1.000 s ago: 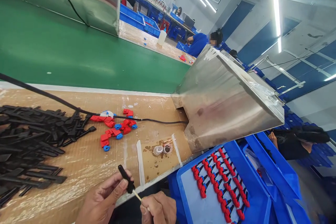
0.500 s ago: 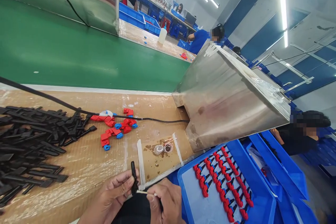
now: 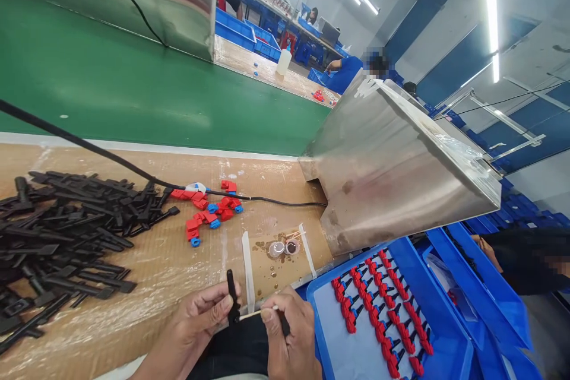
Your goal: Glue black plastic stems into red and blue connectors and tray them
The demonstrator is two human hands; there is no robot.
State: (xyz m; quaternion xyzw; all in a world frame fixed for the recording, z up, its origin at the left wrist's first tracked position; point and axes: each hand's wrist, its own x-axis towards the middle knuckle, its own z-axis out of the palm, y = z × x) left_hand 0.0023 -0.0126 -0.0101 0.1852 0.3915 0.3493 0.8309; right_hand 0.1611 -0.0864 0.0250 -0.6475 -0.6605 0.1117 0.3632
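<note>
My left hand [image 3: 207, 314] pinches a small black plastic part [image 3: 232, 294] between thumb and fingers, holding it nearly upright above the table's front edge. Between the thumb and fingers of my right hand [image 3: 289, 332] is a thin pale stick [image 3: 250, 315], like a swab stick. Its far end reaches the lower part of the black piece; I cannot tell whether it touches. Just beyond my hands, two small clear cups [image 3: 276, 249] sit on a wet patch between white tape strips, one with dark liquid. A heap of similar black parts [image 3: 80, 237] lies at the left.
Red-and-blue pieces [image 3: 209, 214] lie mid-table beside a black cable [image 3: 107, 154]. A blue tray [image 3: 323, 347] at right holds rows of red pieces with black parts. A slanted metal panel [image 3: 396, 172] rises behind it. Beyond runs a green surface [image 3: 133, 95]. Co-workers sit farther off.
The view has shifted slightly, so the table things appear farther right. My right hand has drawn a little away from the black part with the stick. Both grips are kept.
</note>
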